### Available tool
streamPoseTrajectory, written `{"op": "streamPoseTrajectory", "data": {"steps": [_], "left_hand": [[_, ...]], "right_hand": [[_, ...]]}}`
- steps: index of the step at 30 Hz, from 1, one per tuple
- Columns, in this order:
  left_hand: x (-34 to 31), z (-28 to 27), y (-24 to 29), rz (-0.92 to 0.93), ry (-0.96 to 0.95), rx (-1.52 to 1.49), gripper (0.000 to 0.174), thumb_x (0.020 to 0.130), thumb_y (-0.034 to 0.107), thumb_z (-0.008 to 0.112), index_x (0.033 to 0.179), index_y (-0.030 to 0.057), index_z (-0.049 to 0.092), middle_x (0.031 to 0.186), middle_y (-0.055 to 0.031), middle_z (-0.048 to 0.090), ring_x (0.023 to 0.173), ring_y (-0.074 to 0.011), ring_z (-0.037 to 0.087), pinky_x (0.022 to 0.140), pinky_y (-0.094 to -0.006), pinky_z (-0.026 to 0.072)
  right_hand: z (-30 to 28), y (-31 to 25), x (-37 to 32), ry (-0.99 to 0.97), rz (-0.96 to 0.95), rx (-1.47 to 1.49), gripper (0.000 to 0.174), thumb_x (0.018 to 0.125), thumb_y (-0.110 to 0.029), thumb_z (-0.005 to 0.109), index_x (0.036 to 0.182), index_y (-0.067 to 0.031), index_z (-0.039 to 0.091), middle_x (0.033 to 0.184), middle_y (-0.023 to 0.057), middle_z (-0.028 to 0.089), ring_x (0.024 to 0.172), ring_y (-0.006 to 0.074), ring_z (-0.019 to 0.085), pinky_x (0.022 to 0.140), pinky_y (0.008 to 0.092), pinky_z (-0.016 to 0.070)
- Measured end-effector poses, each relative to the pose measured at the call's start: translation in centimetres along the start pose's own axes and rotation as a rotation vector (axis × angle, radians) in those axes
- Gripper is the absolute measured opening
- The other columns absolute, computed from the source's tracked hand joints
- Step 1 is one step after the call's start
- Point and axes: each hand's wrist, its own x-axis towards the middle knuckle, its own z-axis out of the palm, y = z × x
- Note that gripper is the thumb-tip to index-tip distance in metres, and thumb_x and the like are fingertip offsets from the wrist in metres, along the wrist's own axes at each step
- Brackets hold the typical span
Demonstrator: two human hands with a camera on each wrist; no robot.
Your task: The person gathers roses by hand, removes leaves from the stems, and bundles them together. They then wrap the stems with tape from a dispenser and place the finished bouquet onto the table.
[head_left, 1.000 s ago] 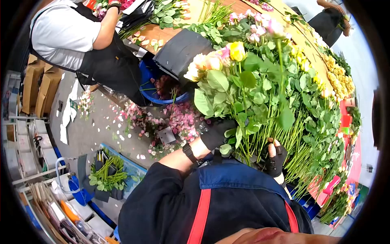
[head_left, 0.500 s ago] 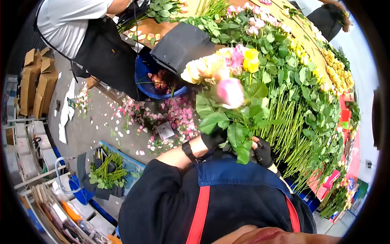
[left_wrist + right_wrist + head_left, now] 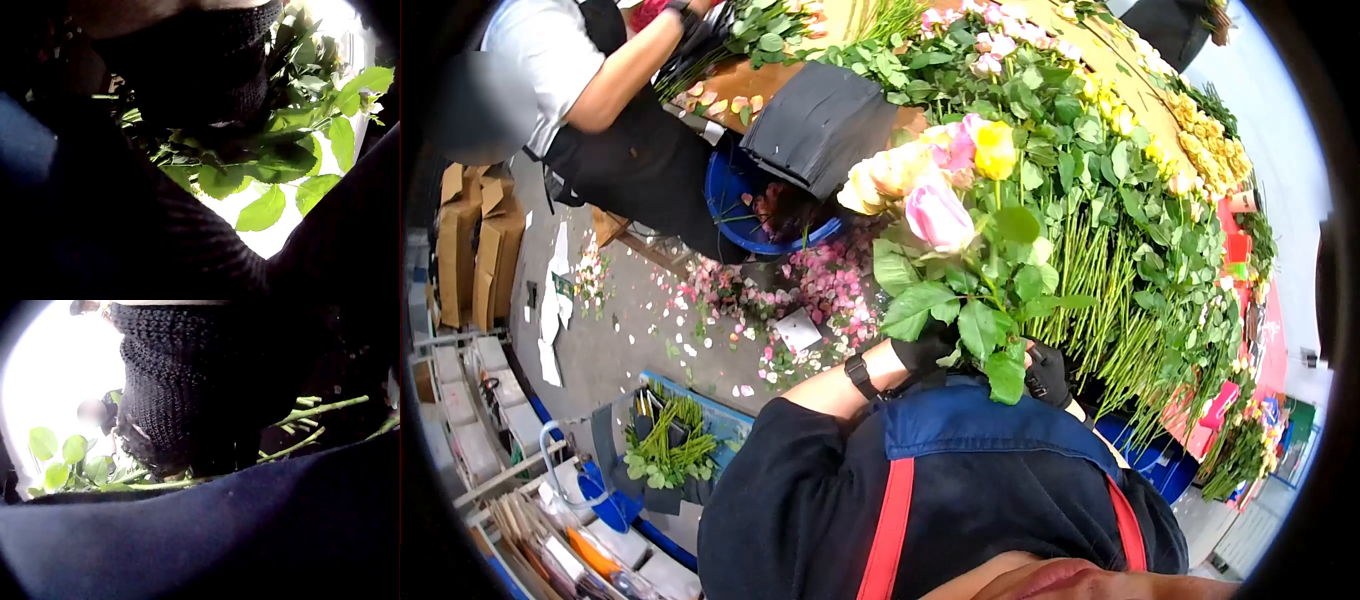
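Note:
A bunch of roses [image 3: 890, 180] in cream, pink and yellow stands in front of the person's chest, with a large pink rose [image 3: 940, 218] nearest the head camera. The left hand [image 3: 922, 352], in a black fingerless glove, grips the bunch low down, partly hidden by leaves [image 3: 985, 330]. At the other side of the bunch, the right hand [image 3: 1050, 378] curls its gloved fingers at the stems. Cut stem ends [image 3: 331, 407] stick out past the right glove [image 3: 162, 387] in the right wrist view. Leaves [image 3: 262, 209] spread beyond the left glove in the left wrist view.
Many long-stemmed roses [image 3: 1090, 290] cover the table to the right. A blue tub [image 3: 725, 215] stands under a dark grey flap [image 3: 815, 125]. Beyond it another person [image 3: 630, 150] works at the table. Petals [image 3: 840, 290] litter the floor; a cart [image 3: 490, 470] stands left.
The single pink rose has come down and left from over the right-hand stems to the front of the bunch. The right hand has drawn in closer to the left.

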Motion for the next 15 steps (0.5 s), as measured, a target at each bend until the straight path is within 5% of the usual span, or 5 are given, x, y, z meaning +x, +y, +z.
{"op": "streamPoseTrajectory", "data": {"steps": [4,9,12,14,15], "left_hand": [[-0.9,-6.2,-3.4,-0.043,0.137,0.354,0.044,0.098,0.029,0.043,0.130,-0.0005,0.046,0.127,-0.0173,0.054,0.112,-0.0277,0.055,0.099,-0.0398,0.0425],[-1.6,-3.8,-1.1,-0.090,0.395,0.345,0.042,0.097,0.031,0.045,0.129,0.0027,0.049,0.125,-0.0130,0.056,0.110,-0.0234,0.056,0.096,-0.0383,0.0443],[-2.6,-5.4,-1.0,-0.157,0.427,0.580,0.036,0.095,0.022,0.049,0.126,0.0048,0.052,0.119,-0.0101,0.058,0.106,-0.0207,0.057,0.092,-0.0351,0.0463],[-2.5,-5.0,-0.7,-0.127,0.390,0.565,0.033,0.094,0.019,0.051,0.125,0.0056,0.051,0.116,-0.0089,0.059,0.104,-0.0205,0.057,0.091,-0.0341,0.0466],[-2.5,-5.2,-0.5,-0.109,0.372,0.556,0.033,0.094,0.017,0.051,0.125,0.0060,0.050,0.115,-0.0084,0.059,0.103,-0.0204,0.058,0.090,-0.0336,0.0467]], "right_hand": [[0.3,-1.0,0.2,-0.071,-0.038,-0.007,0.027,0.092,-0.022,0.058,0.109,-0.0023,0.065,0.086,0.0118,0.066,0.074,0.0193,0.063,0.066,0.0310,0.0476],[1.2,-0.1,0.1,-0.029,-0.161,-0.295,0.024,0.089,-0.020,0.060,0.102,-0.0015,0.066,0.082,0.0145,0.064,0.075,0.0288,0.064,0.065,0.0376,0.0487],[0.3,-3.7,1.0,-0.243,-0.321,-0.546,0.030,0.085,-0.023,0.062,0.105,-0.0009,0.063,0.100,0.0184,0.063,0.086,0.0349,0.063,0.073,0.0416,0.0509],[-1.7,-4.2,3.0,-0.425,-0.357,-0.524,0.038,0.080,-0.034,0.068,0.098,-0.0008,0.066,0.096,0.0171,0.066,0.087,0.0333,0.064,0.076,0.0407,0.0518],[-3.5,-5.6,5.0,-0.526,-0.096,-0.419,0.039,0.081,-0.039,0.067,0.093,-0.0020,0.069,0.092,0.0159,0.068,0.084,0.0318,0.066,0.073,0.0395,0.0524]]}}
